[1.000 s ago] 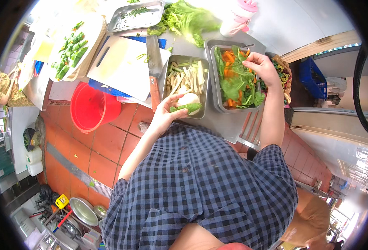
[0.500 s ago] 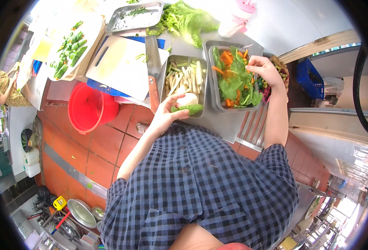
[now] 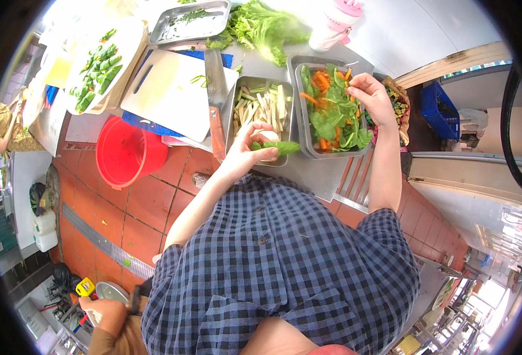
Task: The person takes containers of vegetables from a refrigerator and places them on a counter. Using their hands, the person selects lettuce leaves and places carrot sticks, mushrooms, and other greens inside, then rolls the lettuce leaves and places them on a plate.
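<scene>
My left hand is closed around a green leaf, held over the near end of a metal tray of pale cut vegetable sticks. Behind those fingers a rounded white thing is mostly hidden. At the upper right corner of a second metal tray, my right hand has thumb and fingers pinched together. Whatever is between them, if anything, is too small to make out. Green leaves and orange carrot strips fill this second tray.
A knife lies across the white cutting board's right edge. Behind are a shallow tray, lettuce and a pink-lidded cup. Green rolls lie at left, above a red bucket. Another person's hand shows lower left.
My left hand has shifted slightly right and up, and its leaf now points farther right. My right hand stays nearly in place. Another person's arm has come in at the lower left.
</scene>
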`<state>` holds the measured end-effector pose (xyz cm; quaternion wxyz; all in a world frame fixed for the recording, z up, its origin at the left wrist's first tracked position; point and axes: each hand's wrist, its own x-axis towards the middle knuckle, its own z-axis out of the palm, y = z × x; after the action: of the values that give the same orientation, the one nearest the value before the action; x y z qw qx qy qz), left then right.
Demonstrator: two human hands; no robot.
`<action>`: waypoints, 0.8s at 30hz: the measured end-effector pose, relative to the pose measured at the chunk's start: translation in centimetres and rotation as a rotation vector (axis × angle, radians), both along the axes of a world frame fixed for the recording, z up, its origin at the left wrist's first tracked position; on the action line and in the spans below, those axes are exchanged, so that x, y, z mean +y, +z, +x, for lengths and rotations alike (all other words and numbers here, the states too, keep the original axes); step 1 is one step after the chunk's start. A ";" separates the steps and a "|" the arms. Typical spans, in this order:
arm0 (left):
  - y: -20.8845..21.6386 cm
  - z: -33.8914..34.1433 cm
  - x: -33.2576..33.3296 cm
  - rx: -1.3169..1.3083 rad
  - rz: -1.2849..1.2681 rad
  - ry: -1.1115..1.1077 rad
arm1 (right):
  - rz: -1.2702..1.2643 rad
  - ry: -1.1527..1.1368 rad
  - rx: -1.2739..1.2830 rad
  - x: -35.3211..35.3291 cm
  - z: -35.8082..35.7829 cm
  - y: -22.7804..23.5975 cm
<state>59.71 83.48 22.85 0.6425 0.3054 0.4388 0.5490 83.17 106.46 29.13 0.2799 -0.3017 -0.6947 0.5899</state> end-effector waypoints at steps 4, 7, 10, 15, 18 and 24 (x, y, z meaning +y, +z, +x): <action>-0.3 0.1 0.6 -0.007 0.004 -0.015 | -0.014 -0.035 -0.118 -1.2 -0.9 0.4; -0.8 0.2 0.7 -0.009 0.005 -0.024 | 0.036 -0.063 -0.153 -1.0 -0.2 -0.7; -1.2 0.2 0.4 -0.019 -0.008 -0.017 | 0.161 -0.105 -0.304 -0.9 0.4 -1.5; -1.3 0.2 -0.2 -0.037 -0.036 -0.006 | 0.314 -0.169 -0.686 -1.4 0.3 -1.0; -1.3 0.2 -0.2 -0.031 -0.048 -0.012 | 0.238 -0.140 -0.647 -1.4 0.5 -0.4; -1.3 0.2 -0.5 -0.047 -0.050 -0.005 | 0.439 0.005 -0.936 0.7 3.2 -0.2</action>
<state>59.89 82.96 21.55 0.6611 0.2775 0.4365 0.5435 86.39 107.16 28.92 -0.0055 -0.4656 -0.8538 0.2327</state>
